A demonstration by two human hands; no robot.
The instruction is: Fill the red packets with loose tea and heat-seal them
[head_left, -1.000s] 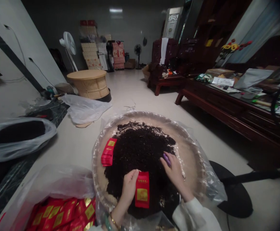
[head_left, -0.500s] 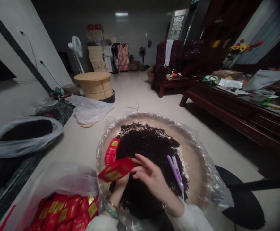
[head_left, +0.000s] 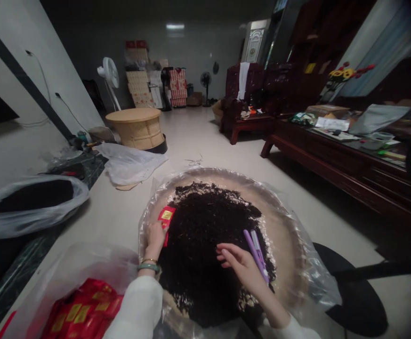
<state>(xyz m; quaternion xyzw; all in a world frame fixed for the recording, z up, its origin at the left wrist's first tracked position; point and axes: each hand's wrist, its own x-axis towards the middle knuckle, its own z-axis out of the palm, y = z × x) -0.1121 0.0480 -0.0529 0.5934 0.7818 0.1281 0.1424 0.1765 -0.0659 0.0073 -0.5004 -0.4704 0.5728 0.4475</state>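
Note:
My left hand point(head_left: 156, 236) reaches to the left side of the plastic-lined round tray point(head_left: 290, 254), its fingers closed on a red packet point(head_left: 166, 214) with a gold square, on the small pile there. The hand covers most of that pile. Over the dark heap of loose dried leaves point(head_left: 208, 216), my right hand point(head_left: 239, 262) hovers with fingers loosely bent and apart, holding nothing. Just beyond it a purple clamp-like tool point(head_left: 252, 244) with two long arms lies on the leaves, its jaws apart.
A clear bag of red packets point(head_left: 85, 310) stands at the lower left. Behind it is another bag of dark leaves point(head_left: 36, 195). A black stand base point(head_left: 357, 287) is close to the tray's right. A dark wooden table point(head_left: 332, 160) runs along the right.
My right hand let go of the purple tool, touched the red packet in my left hand, then drew back empty. That packet left the middle; my left hand moved to the pile at the tray's left.

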